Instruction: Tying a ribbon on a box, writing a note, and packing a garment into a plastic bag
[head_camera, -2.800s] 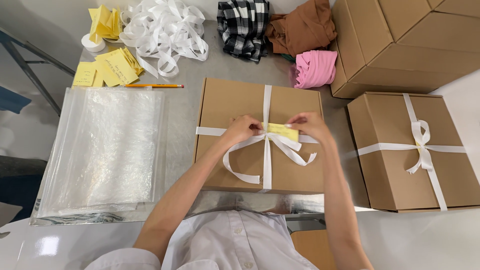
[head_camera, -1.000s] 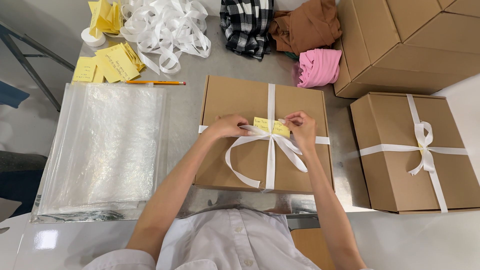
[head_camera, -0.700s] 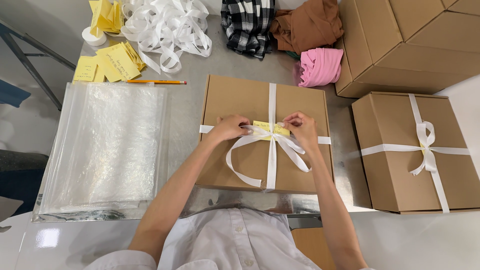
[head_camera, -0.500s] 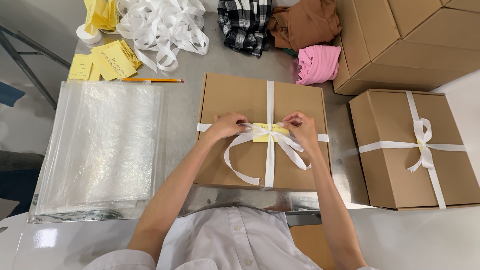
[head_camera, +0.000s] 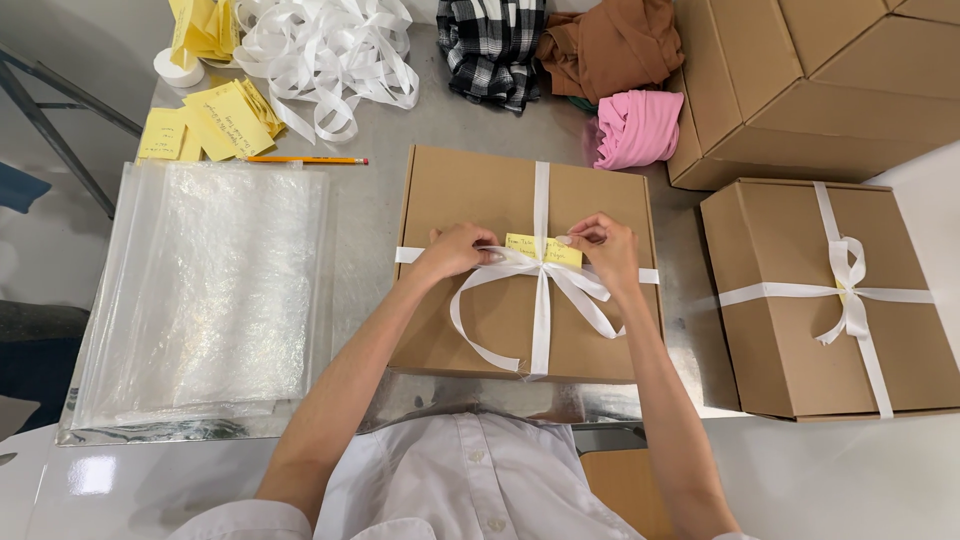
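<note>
A brown cardboard box (head_camera: 470, 205) lies in front of me on the metal table, tied crosswise with white ribbon (head_camera: 541, 330) in a bow. A small yellow note (head_camera: 543, 250) lies under the ribbon at the bow's knot. My left hand (head_camera: 458, 250) rests on the lid left of the knot, fingertips pinching the ribbon and the note's left end. My right hand (head_camera: 598, 250) is on the right side, fingers pinching the note's right end by the ribbon.
A stack of clear plastic bags (head_camera: 200, 290) lies at left. Yellow notes (head_camera: 225, 118), a pencil (head_camera: 305, 160) and loose white ribbon (head_camera: 325, 50) sit at the back. Folded clothes: plaid (head_camera: 490, 45), brown (head_camera: 610, 45), pink (head_camera: 635, 128). A ribbon-tied box (head_camera: 830, 295) and larger cartons (head_camera: 830, 80) stand at right.
The yellow note has been shifted a little left and tucked flatter at the knot. Both hands stay on the bow, my right hand moved slightly down and in.
</note>
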